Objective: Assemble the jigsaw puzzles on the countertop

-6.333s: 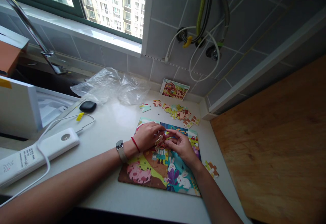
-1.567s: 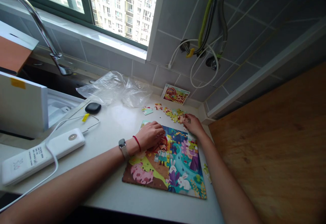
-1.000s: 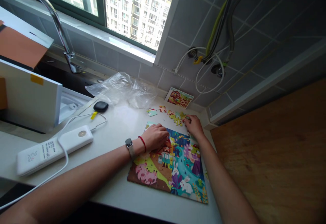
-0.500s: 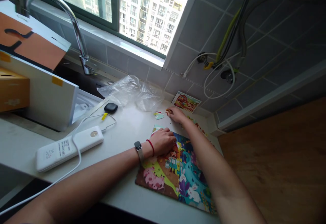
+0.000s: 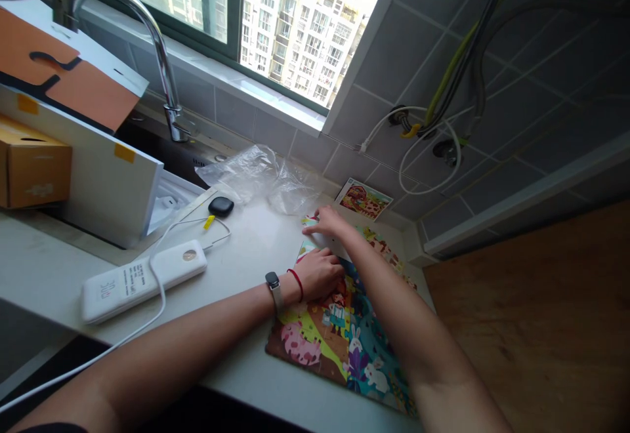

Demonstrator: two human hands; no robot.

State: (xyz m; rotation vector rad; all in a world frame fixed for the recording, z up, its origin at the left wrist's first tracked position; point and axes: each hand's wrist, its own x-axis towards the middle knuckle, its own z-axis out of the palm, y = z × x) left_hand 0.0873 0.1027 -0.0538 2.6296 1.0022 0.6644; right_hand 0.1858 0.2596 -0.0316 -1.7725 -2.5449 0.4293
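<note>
A colourful jigsaw puzzle [image 5: 339,348] with a pink pig, white rabbits and a bearded figure lies on the white counter. My left hand [image 5: 321,274] rests palm down over its upper left part, fingers laid on the pieces and their tips partly hidden. Beyond it, my right hand [image 5: 329,222] has thumb and forefinger spread around small loose puzzle pieces [image 5: 310,222] near the puzzle's far corner. Whether its fingertips touch them I cannot tell. More loose pieces [image 5: 386,247] lie right of my right forearm, partly covered by it.
A picture card [image 5: 363,199] leans against the tiled wall. Crumpled clear plastic [image 5: 256,174], a black case [image 5: 221,206] and a white power bank [image 5: 142,281] with a cable lie left. A faucet [image 5: 165,65] and boxes [image 5: 34,164] stand at the sink.
My right hand has shifted left to the loose pieces, its fingers going from a pinch on a small piece to spread. The left hand stays on the puzzle. The view has shifted slightly.
</note>
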